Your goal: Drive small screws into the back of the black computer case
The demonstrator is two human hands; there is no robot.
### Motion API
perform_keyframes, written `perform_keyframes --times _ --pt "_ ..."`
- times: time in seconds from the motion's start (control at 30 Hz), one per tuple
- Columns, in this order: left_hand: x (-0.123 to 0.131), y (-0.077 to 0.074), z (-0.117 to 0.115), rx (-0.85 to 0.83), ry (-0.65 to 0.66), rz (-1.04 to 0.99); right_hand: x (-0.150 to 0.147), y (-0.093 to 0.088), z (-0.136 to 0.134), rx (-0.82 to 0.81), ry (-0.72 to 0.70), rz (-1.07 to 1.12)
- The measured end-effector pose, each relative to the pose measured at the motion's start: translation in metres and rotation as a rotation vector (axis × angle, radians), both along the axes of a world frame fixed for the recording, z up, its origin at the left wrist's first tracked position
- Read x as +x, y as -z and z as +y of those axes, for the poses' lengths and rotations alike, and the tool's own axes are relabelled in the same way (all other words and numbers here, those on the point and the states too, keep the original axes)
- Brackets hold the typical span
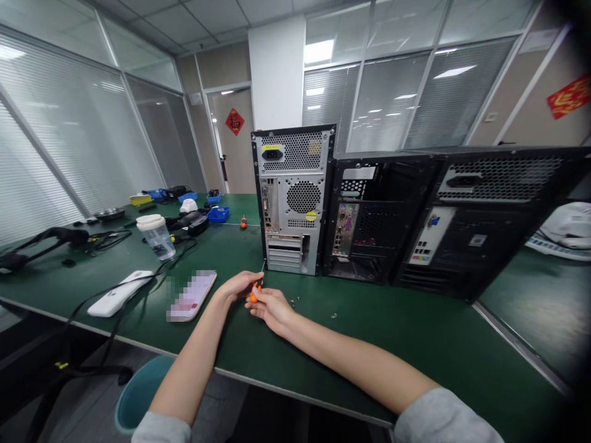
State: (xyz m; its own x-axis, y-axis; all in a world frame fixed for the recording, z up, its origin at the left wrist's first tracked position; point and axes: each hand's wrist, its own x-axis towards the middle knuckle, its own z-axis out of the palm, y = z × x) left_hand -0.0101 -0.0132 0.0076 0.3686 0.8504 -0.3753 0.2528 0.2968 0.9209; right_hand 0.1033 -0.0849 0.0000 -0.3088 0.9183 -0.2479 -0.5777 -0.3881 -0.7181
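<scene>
My right hand (273,309) is closed round the orange handle of a screwdriver (254,295). Its thin shaft points up at the lower left corner of a silver-backed computer tower (295,203). Beside it, my left hand (241,283) has its fingers pinched at the front of the screwdriver, near the shaft. The tip appears to meet the case edge, though the exact contact is too small to make out. The tower stands upright, its back panel facing me. Several small screws (333,315) lie on the green table to the right of my hands.
Two black computer cases (369,215) (480,227) stand right of the silver one. On the left are a phone (196,296), a white power bank (120,293) with a cable, and a clear cup (157,237). A teal bin (143,394) sits below the table's front edge.
</scene>
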Motion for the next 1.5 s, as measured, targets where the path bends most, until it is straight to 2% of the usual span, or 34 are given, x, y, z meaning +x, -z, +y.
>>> perform_keyframes --times 1.2,1.5 --pt "0.0066 -0.0038 -0.0050 0.151 -0.041 0.087 0.0009 -0.0009 -0.0020 0.005 -0.044 0.079" --pt "0.0078 -0.0001 -0.0015 0.195 -0.103 0.127 0.0008 -0.0002 -0.0014 0.024 -0.075 0.098"
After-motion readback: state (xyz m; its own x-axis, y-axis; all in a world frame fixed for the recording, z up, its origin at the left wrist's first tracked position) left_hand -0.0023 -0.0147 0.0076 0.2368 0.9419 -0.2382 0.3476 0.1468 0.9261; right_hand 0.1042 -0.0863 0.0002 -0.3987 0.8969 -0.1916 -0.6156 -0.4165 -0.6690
